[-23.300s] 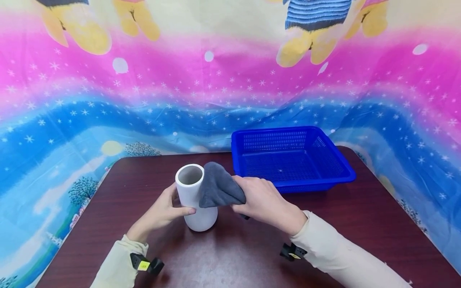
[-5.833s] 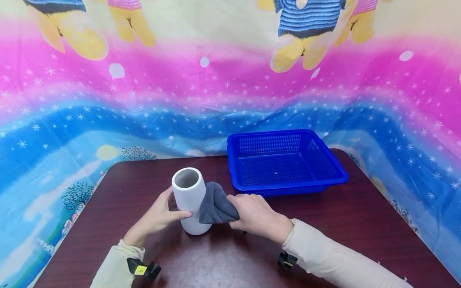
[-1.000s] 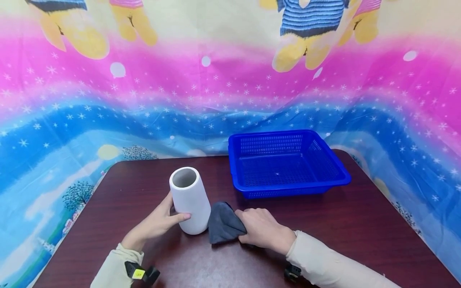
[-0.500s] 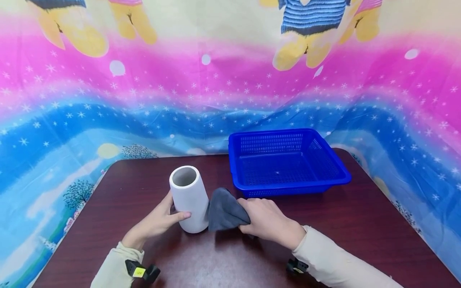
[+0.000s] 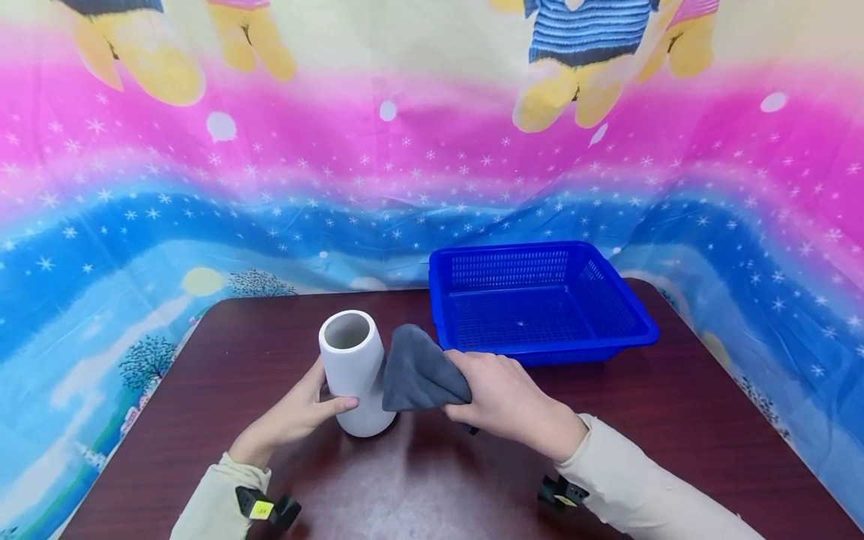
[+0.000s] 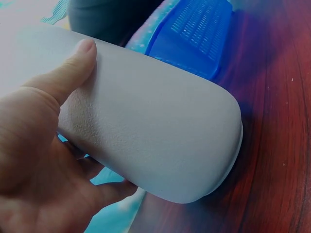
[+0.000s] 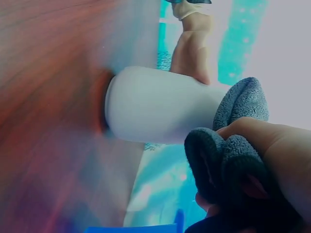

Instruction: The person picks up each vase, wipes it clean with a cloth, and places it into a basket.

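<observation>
A white vase point(image 5: 358, 382), tapering toward its open top, stands upright on the table in the head view. My left hand point(image 5: 297, 412) grips it from the left, thumb across the front; the left wrist view shows the thumb and fingers around the vase's smooth wall point(image 6: 155, 116). In my right hand point(image 5: 506, 397) is a bunched dark grey cloth point(image 5: 421, 371), which overlaps the vase's right side below the rim. The right wrist view shows the cloth's fuzzy folds point(image 7: 245, 99) pinched between thumb and fingers, close against the vase's upper part.
A blue plastic basket point(image 5: 540, 352) with perforated walls stands at the back right, just beyond my right hand. The dark red-brown table point(image 5: 223, 367) ends at a printed curtain point(image 5: 337, 180) behind. A small black camera point(image 5: 563, 491) is strapped at each wrist.
Over the last second my right hand has raised the cloth from beside the vase's base to its upper side. The left hand and the vase stay nearly in place.
</observation>
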Demonstrator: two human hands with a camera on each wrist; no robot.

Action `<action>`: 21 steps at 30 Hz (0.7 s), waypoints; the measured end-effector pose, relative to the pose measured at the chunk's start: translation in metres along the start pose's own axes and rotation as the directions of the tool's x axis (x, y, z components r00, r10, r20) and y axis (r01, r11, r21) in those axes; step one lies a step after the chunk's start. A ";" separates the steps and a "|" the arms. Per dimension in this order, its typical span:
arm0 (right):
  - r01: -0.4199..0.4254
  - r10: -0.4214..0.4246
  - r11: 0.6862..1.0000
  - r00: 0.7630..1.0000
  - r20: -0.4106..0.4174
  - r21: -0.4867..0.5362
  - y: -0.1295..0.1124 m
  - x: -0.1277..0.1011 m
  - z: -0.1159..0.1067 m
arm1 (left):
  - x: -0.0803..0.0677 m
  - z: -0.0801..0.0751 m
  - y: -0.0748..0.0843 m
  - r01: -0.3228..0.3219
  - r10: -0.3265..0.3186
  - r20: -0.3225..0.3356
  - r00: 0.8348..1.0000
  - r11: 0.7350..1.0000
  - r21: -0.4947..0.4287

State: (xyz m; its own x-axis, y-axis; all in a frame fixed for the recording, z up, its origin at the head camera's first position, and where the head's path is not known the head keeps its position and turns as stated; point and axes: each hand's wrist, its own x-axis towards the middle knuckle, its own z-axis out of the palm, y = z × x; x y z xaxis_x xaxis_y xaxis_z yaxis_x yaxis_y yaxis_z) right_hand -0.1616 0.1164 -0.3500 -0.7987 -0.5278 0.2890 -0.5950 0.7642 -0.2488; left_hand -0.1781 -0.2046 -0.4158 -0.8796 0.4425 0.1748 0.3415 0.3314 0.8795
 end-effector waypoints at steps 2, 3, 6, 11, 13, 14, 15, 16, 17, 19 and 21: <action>0.008 -0.008 1.000 1.000 -0.012 0.004 -0.002 0.002 -0.003 | 0.000 0.000 -0.001 -0.001 0.001 -0.002 1.000 1.000 0.002; 0.011 -0.011 1.000 1.000 -0.018 0.005 -0.003 0.002 -0.005 | 0.000 0.000 -0.001 -0.004 0.004 -0.003 1.000 1.000 0.004; 0.017 -0.017 1.000 0.999 -0.032 0.007 -0.007 0.006 -0.008 | 0.000 0.001 -0.001 -0.010 0.010 -0.009 1.000 1.000 0.016; 0.014 -0.013 1.000 0.999 -0.036 0.018 -0.015 0.012 -0.012 | 0.001 0.001 0.001 0.004 -0.004 -0.008 1.000 1.000 0.027; 0.011 -0.010 1.000 0.999 -0.034 0.023 -0.017 0.014 -0.013 | 0.001 0.001 0.001 0.015 -0.015 -0.006 1.000 1.000 0.021; 0.010 -0.009 1.000 0.999 -0.033 0.023 -0.018 0.015 -0.013 | 0.001 0.001 0.001 0.017 -0.017 -0.005 1.000 1.000 0.015; 0.009 -0.008 1.000 0.999 -0.032 0.022 -0.019 0.016 -0.013 | 0.001 0.001 0.001 0.019 -0.019 -0.003 1.000 1.000 0.013; 0.010 -0.009 1.000 0.999 -0.031 0.023 -0.020 0.017 -0.013 | 0.001 0.001 0.000 0.018 -0.018 -0.003 1.000 1.000 0.009; 0.009 -0.009 1.000 1.000 -0.029 0.024 -0.020 0.018 -0.012 | 0.001 0.001 0.000 0.014 -0.014 0.000 1.000 1.000 0.007; 0.008 -0.007 1.000 1.000 -0.020 0.023 -0.021 0.019 -0.011 | 0.002 0.001 0.000 0.009 -0.009 0.005 1.000 1.000 0.000; 0.004 -0.004 1.000 1.000 -0.009 0.020 -0.022 0.021 -0.010 | 0.001 0.001 0.000 0.009 -0.009 0.007 1.000 1.000 -0.007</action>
State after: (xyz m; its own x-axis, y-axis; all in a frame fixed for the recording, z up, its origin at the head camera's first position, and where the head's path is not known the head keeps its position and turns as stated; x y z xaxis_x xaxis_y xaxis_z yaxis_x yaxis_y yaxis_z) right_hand -0.1640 0.0923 -0.3289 -0.7954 -0.5278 0.2981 -0.6002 0.7544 -0.2659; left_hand -0.1791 -0.2031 -0.4161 -0.8802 0.4455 0.1635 0.3312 0.3300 0.8839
